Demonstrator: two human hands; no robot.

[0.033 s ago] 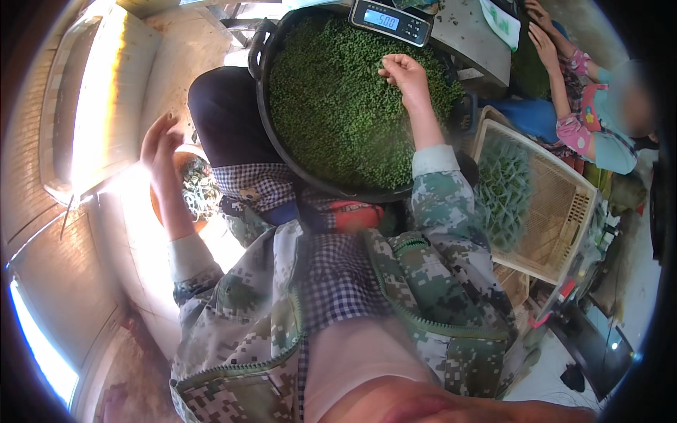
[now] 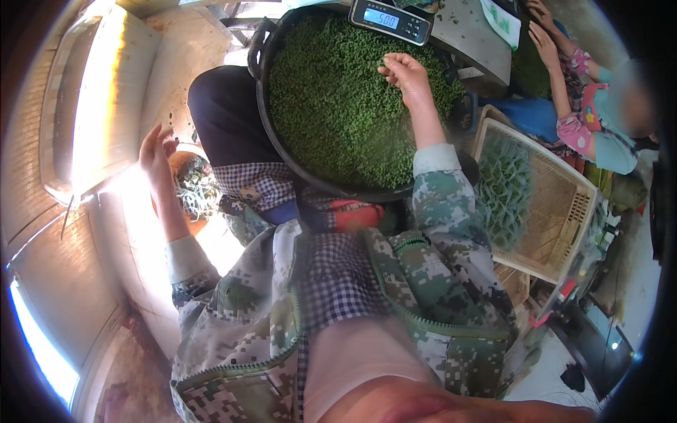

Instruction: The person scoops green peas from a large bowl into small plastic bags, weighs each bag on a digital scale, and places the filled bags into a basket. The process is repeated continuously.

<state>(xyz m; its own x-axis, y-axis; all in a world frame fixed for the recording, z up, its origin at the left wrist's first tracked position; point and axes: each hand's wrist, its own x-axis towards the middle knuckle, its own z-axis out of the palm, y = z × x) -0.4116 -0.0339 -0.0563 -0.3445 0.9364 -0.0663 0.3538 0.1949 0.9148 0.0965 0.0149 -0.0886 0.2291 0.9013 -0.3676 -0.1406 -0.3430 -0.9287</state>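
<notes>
A big round black tub (image 2: 262, 106) stands before my lap, heaped with small green peppercorn-like berries (image 2: 338, 106). Over the right half of the heap is my right hand (image 2: 409, 79), its thumb and fingertips pinched together; whatever they hold is too small to make out. Out to the left, my left hand (image 2: 156, 158) hangs above a round orange-brown bowl (image 2: 185, 152) of cut green-and-white leafy bits (image 2: 197, 187). Its fingers are loosely bent and apart, with nothing plainly in them. A few dark specks show just past its fingertips.
A digital scale display (image 2: 390, 21) sits at the tub's far rim, beside a grey table (image 2: 472, 42). To the right stands a cream plastic crate (image 2: 557, 204) with bundled green produce (image 2: 503, 190). Beyond it another person's hands (image 2: 543, 39) work over greens. A pale box (image 2: 106, 92) is at left.
My left hand has shifted slightly down, and its fingers have bent more, uncovering more of the bowl. The right hand stays nearly in place, still pinched.
</notes>
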